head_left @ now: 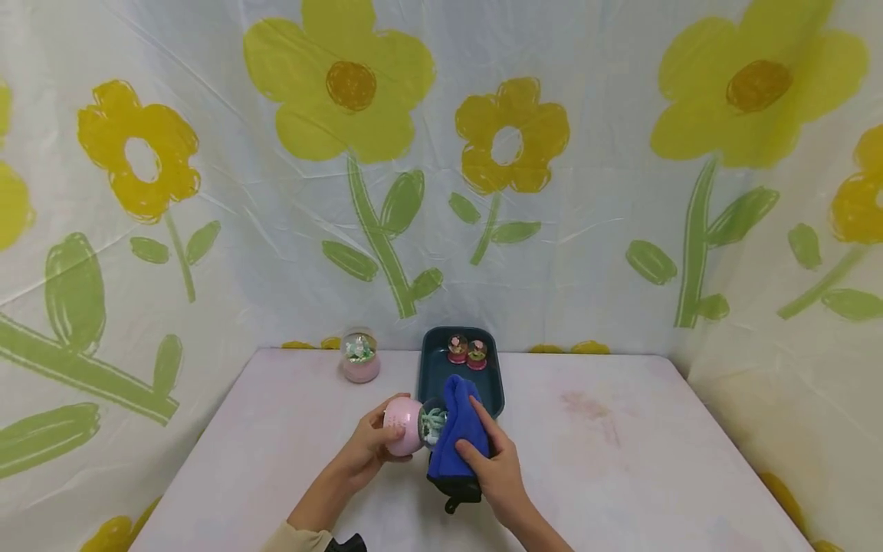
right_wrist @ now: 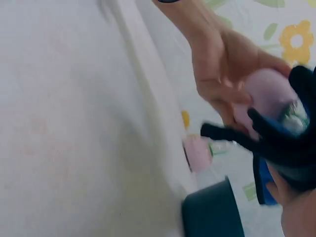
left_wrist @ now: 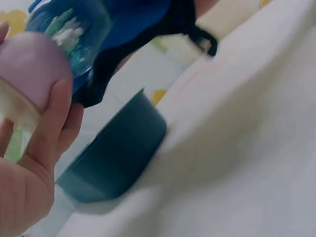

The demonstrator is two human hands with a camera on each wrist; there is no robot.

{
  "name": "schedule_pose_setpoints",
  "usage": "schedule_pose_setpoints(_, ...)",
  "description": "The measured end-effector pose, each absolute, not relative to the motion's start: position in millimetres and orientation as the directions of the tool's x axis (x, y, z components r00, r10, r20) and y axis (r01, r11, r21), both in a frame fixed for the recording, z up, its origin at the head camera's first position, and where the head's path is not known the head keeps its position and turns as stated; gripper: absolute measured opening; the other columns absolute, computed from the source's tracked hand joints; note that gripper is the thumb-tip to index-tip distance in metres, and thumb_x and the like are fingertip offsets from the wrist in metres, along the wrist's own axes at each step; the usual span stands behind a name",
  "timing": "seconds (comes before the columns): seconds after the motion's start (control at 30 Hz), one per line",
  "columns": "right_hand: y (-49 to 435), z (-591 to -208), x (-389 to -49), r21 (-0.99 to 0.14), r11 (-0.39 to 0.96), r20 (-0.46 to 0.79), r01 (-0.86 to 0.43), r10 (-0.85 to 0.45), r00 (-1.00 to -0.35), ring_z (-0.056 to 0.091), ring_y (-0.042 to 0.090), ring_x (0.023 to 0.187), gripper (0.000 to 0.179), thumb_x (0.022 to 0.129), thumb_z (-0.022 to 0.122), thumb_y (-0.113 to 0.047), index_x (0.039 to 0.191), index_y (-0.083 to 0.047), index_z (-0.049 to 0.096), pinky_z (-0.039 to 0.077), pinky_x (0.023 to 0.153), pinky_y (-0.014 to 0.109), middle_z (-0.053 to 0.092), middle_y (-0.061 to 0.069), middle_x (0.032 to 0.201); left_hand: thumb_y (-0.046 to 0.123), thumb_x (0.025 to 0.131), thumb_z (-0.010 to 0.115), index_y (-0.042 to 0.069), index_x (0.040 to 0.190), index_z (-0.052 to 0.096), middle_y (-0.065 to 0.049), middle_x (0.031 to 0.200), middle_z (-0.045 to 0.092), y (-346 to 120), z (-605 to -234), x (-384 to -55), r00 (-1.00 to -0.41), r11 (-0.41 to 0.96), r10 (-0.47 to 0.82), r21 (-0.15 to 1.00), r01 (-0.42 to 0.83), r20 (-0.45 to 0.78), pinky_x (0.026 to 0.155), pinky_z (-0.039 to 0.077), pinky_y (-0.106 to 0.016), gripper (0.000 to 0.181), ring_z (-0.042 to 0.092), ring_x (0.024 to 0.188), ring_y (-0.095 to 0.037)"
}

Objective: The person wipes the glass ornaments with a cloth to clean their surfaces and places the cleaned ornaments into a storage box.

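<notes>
My left hand [head_left: 364,448] grips a snow globe [head_left: 403,426] by its rounded pink base, with the globe lying sideways above the table. Its clear dome, with green and white figures inside, points right. Against the dome is a blue cloth [head_left: 455,441] with black trim and a small black loop, pinched between the thumb and fingers of my right hand [head_left: 502,471]. The cloth hides part of the dome in the head view. In the left wrist view, the pink base [left_wrist: 37,69] sits between fingers and thumb, and the cloth's black edge is beyond the dome.
Behind the hands lies a dark teal tray [head_left: 432,372] with two small red-based snow globes [head_left: 457,349] at its far end. Another pink-based snow globe [head_left: 361,360] stands upright at the table's back left. A flower-printed curtain [head_left: 579,253] hangs behind the white table [head_left: 621,460].
</notes>
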State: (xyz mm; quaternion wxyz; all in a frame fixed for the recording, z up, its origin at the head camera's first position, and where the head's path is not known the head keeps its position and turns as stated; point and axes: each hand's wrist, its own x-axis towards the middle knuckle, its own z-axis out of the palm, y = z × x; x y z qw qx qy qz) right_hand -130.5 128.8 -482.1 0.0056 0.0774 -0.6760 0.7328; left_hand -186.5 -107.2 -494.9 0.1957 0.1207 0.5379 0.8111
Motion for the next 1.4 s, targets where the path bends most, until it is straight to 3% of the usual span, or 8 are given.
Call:
schedule_pose_setpoints(0.13, 123, -488, -127, -0.978, 0.019, 0.207, -0.207, -0.002, -0.978, 0.043, 0.048, 0.126, 0.063, 0.091, 0.069, -0.022, 0.148, -0.025, 0.042, 0.045, 0.092, 0.056, 0.033, 0.022, 0.151, 0.011, 0.089, 0.064, 0.003, 0.147, 0.034, -0.012, 0.124, 0.053, -101, -496, -180, -0.912, -0.365, 0.402, 0.9, -0.238, -0.078, 0.075, 0.056, -0.04, 0.065, 0.06, 0.098, -0.026)
schedule_pose_setpoints(0.23, 120, -488, -125, -0.949, 0.133, 0.291, -0.285, 0.026, -0.956, 0.047, 0.046, 0.123, 0.062, 0.089, 0.072, -0.024, 0.145, -0.026, 0.046, 0.047, 0.089, 0.056, 0.037, 0.02, 0.148, 0.01, 0.087, 0.068, 0.003, 0.145, 0.037, -0.014, 0.124, 0.052, -100, -492, -174, -0.94, -0.319, 0.333, 0.929, -0.189, -0.077, 0.074, 0.056, -0.044, 0.066, 0.06, 0.098, -0.027)
schedule_pose_setpoints(0.37, 119, -482, -126, -0.905, 0.248, 0.351, -0.344, -0.02, -0.936, 0.052, 0.044, 0.118, 0.063, 0.086, 0.075, -0.031, 0.143, -0.029, 0.05, 0.049, 0.087, 0.055, 0.042, 0.02, 0.145, 0.008, 0.08, 0.077, 0.004, 0.14, 0.046, -0.017, 0.128, 0.049, -104, -483, -168, -0.97, -0.186, 0.242, 0.98, -0.077, -0.031, 0.07, 0.056, -0.049, 0.067, 0.061, 0.095, -0.029)
schedule_pose_setpoints(0.5, 125, -474, -127, -0.885, 0.29, 0.344, -0.363, -0.115, -0.932, 0.053, 0.043, 0.117, 0.062, 0.084, 0.076, -0.034, 0.141, -0.031, 0.052, 0.051, 0.084, 0.054, 0.045, 0.02, 0.143, 0.008, 0.075, 0.081, 0.005, 0.138, 0.05, -0.019, 0.126, 0.048, -111, -473, -163, -0.97, -0.063, 0.243, 0.997, -0.035, -0.018, 0.067, 0.057, -0.046, 0.07, 0.064, 0.086, -0.03)
schedule_pose_setpoints(0.77, 141, -461, -137, -0.905, 0.257, 0.251, -0.338, -0.317, -0.914, 0.051, 0.042, 0.119, 0.059, 0.087, 0.073, -0.032, 0.141, -0.031, 0.051, 0.05, 0.086, 0.053, 0.046, 0.016, 0.143, 0.008, 0.075, 0.082, 0.005, 0.137, 0.05, -0.018, 0.121, 0.048, -123, -465, -167, -0.925, -0.019, 0.379, 1.0, 0.002, 0.008, 0.066, 0.056, -0.039, 0.07, 0.067, 0.08, -0.03)
schedule_pose_setpoints(1.03, 155, -452, -142, -0.977, 0.172, 0.014, -0.122, -0.527, -0.85, 0.05, 0.042, 0.116, 0.05, 0.094, 0.065, -0.032, 0.142, -0.028, 0.051, 0.052, 0.084, 0.051, 0.039, 0.024, 0.144, 0.004, 0.077, 0.078, 0.002, 0.134, 0.052, -0.017, 0.129, 0.054, -132, -471, -176, -0.81, -0.062, 0.584, 0.998, 0.008, 0.043, 0.077, 0.055, -0.042, 0.064, 0.062, 0.095, -0.03)
schedule_pose_setpoints(1.23, 157, -459, -136, -1.0, 0.007, -0.002, -0.001, -0.471, -0.882, 0.049, 0.038, 0.119, 0.051, 0.1, 0.055, -0.028, 0.148, -0.016, 0.042, 0.049, 0.09, 0.05, 0.034, 0.026, 0.147, 0.009, 0.077, 0.077, 0.0, 0.136, 0.049, -0.014, 0.128, 0.054, -125, -480, -174, -0.84, -0.133, 0.541, 0.99, -0.051, 0.03, 0.084, 0.052, -0.039, 0.066, 0.052, 0.108, -0.027)
schedule_pose_setpoints(1.4, 153, -469, -135, -0.989, -0.133, -0.009, 0.066, -0.392, -0.92, 0.045, 0.038, 0.123, 0.055, 0.102, 0.051, -0.028, 0.152, -0.014, 0.033, 0.045, 0.095, 0.051, 0.026, 0.027, 0.151, 0.013, 0.079, 0.074, 0.001, 0.139, 0.047, -0.014, 0.125, 0.054, -119, -482, -174, -0.874, -0.17, 0.487, 0.981, -0.089, 0.005, 0.076, 0.055, -0.044, 0.067, 0.054, 0.106, -0.026)
